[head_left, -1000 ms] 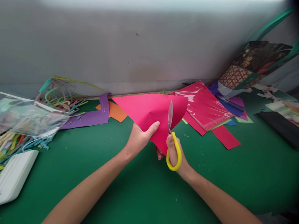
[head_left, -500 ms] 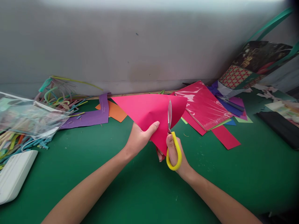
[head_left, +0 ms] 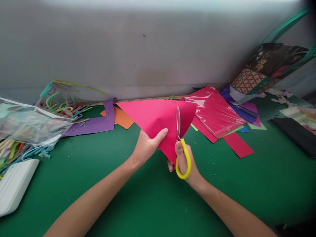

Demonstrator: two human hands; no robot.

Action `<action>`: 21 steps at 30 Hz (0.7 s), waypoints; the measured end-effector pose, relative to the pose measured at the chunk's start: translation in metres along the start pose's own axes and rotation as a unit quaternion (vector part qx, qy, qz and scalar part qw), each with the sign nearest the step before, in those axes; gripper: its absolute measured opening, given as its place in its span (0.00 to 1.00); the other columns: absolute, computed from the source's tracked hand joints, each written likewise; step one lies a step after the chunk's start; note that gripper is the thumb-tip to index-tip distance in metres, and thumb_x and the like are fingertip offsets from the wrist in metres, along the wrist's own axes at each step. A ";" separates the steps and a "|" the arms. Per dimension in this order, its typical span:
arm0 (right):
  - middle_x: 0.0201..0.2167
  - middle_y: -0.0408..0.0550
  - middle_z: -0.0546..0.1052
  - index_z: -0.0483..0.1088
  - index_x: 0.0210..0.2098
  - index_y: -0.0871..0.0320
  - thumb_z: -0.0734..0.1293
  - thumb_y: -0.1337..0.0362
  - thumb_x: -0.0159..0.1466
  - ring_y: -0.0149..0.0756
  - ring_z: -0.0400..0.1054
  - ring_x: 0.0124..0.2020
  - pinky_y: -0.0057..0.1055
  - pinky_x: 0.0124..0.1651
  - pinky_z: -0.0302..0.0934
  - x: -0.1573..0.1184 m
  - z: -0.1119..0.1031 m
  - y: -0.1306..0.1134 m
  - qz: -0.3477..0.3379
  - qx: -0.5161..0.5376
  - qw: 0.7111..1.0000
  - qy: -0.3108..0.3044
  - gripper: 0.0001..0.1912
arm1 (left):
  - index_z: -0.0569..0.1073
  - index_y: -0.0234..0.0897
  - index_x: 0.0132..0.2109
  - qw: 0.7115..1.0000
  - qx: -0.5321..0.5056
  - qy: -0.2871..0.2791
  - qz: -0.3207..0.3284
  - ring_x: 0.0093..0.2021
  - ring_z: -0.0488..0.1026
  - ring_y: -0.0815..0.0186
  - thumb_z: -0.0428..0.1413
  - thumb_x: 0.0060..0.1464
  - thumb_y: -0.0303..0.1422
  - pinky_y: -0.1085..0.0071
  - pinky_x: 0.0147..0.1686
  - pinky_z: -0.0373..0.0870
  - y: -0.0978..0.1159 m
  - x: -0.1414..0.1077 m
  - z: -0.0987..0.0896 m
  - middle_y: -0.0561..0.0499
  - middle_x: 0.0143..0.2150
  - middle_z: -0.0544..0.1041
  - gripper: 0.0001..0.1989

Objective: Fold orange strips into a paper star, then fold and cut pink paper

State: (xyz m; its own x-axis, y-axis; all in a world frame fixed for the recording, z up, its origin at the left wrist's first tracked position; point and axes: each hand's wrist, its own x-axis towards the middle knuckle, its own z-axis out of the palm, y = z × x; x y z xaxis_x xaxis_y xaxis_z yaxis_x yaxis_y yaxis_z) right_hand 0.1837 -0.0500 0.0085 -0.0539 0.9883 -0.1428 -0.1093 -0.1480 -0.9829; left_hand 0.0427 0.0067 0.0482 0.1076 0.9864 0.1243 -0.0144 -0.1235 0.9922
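Observation:
A sheet of pink-red paper (head_left: 153, 113) is held up above the green table, its lower corner pointing toward me. My left hand (head_left: 147, 144) grips it from the left, thumb on top and fingers hidden underneath. Yellow-handled scissors (head_left: 189, 164) sit in my right hand (head_left: 187, 161), the thumb through the upper loop. One blade lies over the paper, pointing away from me; the other blade is hidden beneath. To the right of the blade the paper curves away.
Pink paper in a clear sleeve (head_left: 214, 112) lies behind on the right, near a patterned bag (head_left: 249, 80) and a black case (head_left: 293, 135). Purple paper (head_left: 93, 125), pipe cleaners (head_left: 61, 102), a plastic bag (head_left: 32, 121) and a white device (head_left: 17, 187) occupy the left.
Hands, paper and scissors hold nearly the same pose. The whole view has shifted very slightly, and no clear advance of the blades shows.

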 end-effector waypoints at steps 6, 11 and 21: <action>0.12 0.40 0.67 0.63 0.28 0.54 0.59 0.29 0.64 0.32 0.63 0.11 0.26 0.15 0.61 -0.001 0.000 -0.001 0.001 0.004 1.000 0.005 0.33 | 0.74 0.37 0.47 1.000 0.006 0.000 0.002 0.42 0.81 0.59 0.64 0.59 0.42 0.65 0.41 0.79 0.000 0.000 0.000 0.46 0.44 0.82 0.15; 0.12 0.39 0.67 0.62 0.29 0.54 0.61 0.30 0.64 0.31 0.63 0.11 0.25 0.14 0.60 -0.001 0.000 0.001 -0.002 0.015 1.000 0.010 0.32 | 0.74 0.37 0.48 1.000 0.003 -0.002 0.008 0.44 0.80 0.60 0.64 0.59 0.40 0.67 0.43 0.78 0.000 0.001 0.000 0.47 0.45 0.81 0.15; 0.13 0.39 0.67 0.63 0.31 0.55 0.61 0.32 0.65 0.30 0.63 0.11 0.24 0.14 0.60 0.000 -0.001 0.004 0.001 0.045 0.999 0.000 0.31 | 0.74 0.37 0.48 1.000 0.009 -0.001 0.005 0.43 0.80 0.59 0.64 0.59 0.41 0.66 0.42 0.79 -0.001 0.001 -0.001 0.46 0.46 0.81 0.15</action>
State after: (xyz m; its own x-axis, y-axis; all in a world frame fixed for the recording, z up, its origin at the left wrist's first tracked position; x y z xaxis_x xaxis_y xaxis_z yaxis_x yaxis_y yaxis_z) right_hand 0.1842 -0.0506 0.0042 -0.0542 0.9878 -0.1457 -0.1980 -0.1536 -0.9681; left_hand 0.0419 0.0077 0.0472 0.1089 0.9850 0.1339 0.0028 -0.1350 0.9908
